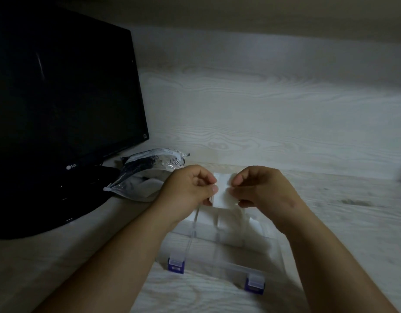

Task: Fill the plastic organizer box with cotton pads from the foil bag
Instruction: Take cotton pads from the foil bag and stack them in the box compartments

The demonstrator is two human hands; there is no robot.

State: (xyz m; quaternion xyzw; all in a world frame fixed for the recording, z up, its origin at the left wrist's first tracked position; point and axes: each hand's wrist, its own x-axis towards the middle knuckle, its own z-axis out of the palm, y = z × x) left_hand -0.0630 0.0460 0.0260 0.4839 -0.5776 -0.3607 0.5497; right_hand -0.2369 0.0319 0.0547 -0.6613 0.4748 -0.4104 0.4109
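Organizer box [214, 263] nearest; left hand [190, 187], right hand [259, 187] pinch cotton pads [224, 195] above it, fingers curled.

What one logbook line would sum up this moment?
left hand: pinches cotton pads | right hand: pinches same pads | pads: over organizer box | foil bag: lying left of box

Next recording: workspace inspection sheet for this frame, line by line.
Surface: pale wood-grain desk, dimly lit.
Job's things: clear plastic organizer box with purple latches, open, more pads in its far compartments; white square cotton pads held above it; silver foil bag left of the box.
Clutter: nothing seen.
Hands: left hand and right hand both pinch the held pads.
Cables: nothing clearly seen; dark by the black LG monitor.
Surroundings: monitor at left, wood-grain wall panel behind.
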